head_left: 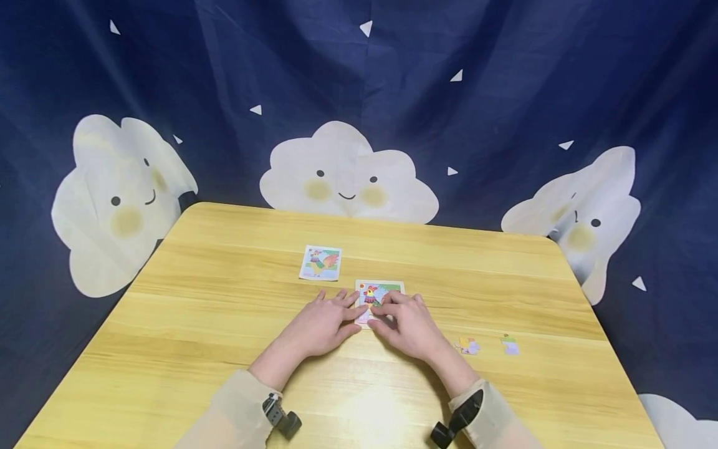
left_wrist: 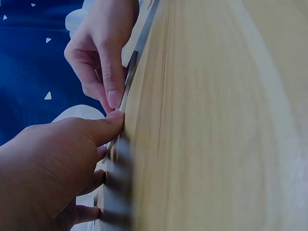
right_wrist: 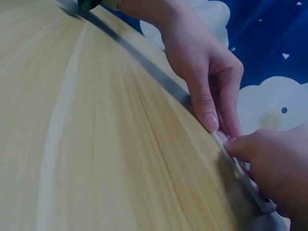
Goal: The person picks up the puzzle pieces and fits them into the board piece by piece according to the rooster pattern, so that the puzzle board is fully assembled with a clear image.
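So yeah, light wood-grain tabletop (head_left: 235, 268), navy cloud-print curtain (head_left: 314, 68) filling the upper frame. Shallow white-rimmed square puzzle tray (head_left: 379, 282) sits mid-frame, colourful rooster picture (head_left: 371, 295) inside; left hand (head_left: 324, 322) touches it, fingers straight; right hand (head_left: 411, 324) bends over it, can't tell if pinching anything.

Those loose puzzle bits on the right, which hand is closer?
Right. The right hand is left of the loose puzzle bits; the left hand is farther left.

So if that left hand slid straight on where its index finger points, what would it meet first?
Probably the right hand, whose fingers lie just ahead over the puzzle board, though the exact gap is hard to judge.
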Motion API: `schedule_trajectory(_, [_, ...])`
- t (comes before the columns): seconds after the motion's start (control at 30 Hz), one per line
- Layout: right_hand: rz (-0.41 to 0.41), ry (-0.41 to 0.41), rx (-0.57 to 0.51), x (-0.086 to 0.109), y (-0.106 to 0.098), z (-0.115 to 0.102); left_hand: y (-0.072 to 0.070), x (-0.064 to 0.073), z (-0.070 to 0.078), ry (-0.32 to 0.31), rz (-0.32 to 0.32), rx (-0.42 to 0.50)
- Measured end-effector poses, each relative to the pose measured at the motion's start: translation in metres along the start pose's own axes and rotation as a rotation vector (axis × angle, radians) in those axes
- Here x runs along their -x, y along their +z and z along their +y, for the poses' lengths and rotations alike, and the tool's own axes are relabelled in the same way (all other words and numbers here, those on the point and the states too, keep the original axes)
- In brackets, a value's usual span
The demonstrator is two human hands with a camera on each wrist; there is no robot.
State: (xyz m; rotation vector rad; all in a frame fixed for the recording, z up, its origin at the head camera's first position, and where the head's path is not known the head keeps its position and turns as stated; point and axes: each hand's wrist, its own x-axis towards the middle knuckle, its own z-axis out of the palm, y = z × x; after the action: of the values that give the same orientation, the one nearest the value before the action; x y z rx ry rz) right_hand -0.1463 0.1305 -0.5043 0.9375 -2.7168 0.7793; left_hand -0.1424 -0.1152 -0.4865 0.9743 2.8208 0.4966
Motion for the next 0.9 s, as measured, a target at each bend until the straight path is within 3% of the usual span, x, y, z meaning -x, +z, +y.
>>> schedule_trajectory(0.5, [-0.126,0.029,0.082,-0.0034,-0.0059,-0.0011,-0.0004,-0.0026,0.0001,0.002,-0.024,0.018])
schedule_trajectory(0.7, [-0.142,0.024,0.081,-0.0052,-0.0081,-0.0030,-0.0004,-0.0013,-0.0020,-0.015,0.006,0.057])
schedule_trajectory(0.9, [-0.132,0.028,0.066,-0.0040,-0.0062,-0.0020,-0.0038,-0.0025,0.0012,-0.008,-0.028,0.036])
